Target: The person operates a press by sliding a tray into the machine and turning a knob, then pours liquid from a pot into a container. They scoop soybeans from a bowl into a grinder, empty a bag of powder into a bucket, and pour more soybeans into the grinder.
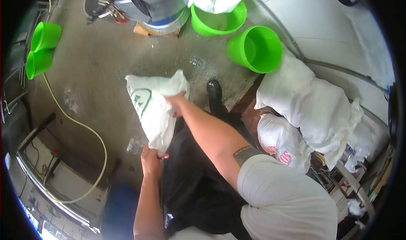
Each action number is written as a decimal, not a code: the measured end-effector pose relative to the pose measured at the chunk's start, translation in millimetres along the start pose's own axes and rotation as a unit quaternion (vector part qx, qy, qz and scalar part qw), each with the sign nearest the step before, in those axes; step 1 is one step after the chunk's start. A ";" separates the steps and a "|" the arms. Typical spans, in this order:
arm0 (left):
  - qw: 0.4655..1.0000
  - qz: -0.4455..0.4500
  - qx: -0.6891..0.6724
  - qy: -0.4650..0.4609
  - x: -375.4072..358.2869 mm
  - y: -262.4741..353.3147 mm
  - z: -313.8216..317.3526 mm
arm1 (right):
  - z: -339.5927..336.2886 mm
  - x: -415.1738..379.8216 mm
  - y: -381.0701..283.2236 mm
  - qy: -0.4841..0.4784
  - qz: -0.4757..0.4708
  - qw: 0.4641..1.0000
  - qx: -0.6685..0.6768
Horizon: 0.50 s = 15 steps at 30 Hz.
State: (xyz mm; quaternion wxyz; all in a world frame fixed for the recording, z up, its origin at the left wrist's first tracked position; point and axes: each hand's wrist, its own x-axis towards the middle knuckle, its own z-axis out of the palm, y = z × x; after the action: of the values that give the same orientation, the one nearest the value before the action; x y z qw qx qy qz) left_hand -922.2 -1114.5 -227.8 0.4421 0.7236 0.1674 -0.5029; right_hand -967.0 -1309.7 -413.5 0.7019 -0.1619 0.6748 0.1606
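Note:
A white sack (157,100) with green printing hangs in front of my dark trousers, above the concrete floor. My left hand (151,159) is closed round its gathered lower corner. Higher up on the right side, my right hand (176,104) grips the sack's edge, its fingers partly hidden by the fabric. The sack's two upper corners stick out to the left and right. Close to the right of it, a black boot (214,89) stands on the floor.
Green buckets (255,49) stand at the upper right, and two more green buckets (45,37) at the far left. Filled white sacks (304,100) are piled on the right. A yellowish hose (98,134) curves across the floor at left. A large grey bin (148,5) stands ahead.

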 end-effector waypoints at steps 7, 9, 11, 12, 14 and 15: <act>0.983 0.047 0.045 -0.170 -130.9 78.0 -50.9 | -31.4 -105.6 91.5 -0.026 -0.246 0.969 -0.017; 0.975 0.047 0.054 -0.209 -169.9 91.4 -65.2 | -59.3 -216.2 100.2 -0.026 -0.263 0.964 0.028; 0.955 0.081 0.078 -0.275 -208.1 91.8 -75.2 | -86.3 -285.3 136.0 -0.016 -0.270 0.959 0.084; 0.945 0.077 0.110 -0.300 -216.7 89.0 -82.8 | -96.6 -312.7 158.7 -0.006 -0.296 0.952 0.075; 0.930 0.065 0.149 -0.330 -223.7 81.5 -90.8 | -119.7 -349.1 198.8 0.050 -0.305 0.949 0.057; 0.924 0.048 0.179 -0.335 -226.0 80.7 -97.1 | -123.1 -358.7 224.4 0.062 -0.312 0.945 0.080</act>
State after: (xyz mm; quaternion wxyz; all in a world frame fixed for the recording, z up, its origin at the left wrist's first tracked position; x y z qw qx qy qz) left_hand -909.5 -1034.9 18.1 0.3595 0.5869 -0.1185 -0.7157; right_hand -1190.3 -1165.9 -62.0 0.6845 -0.3171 0.6432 -0.1311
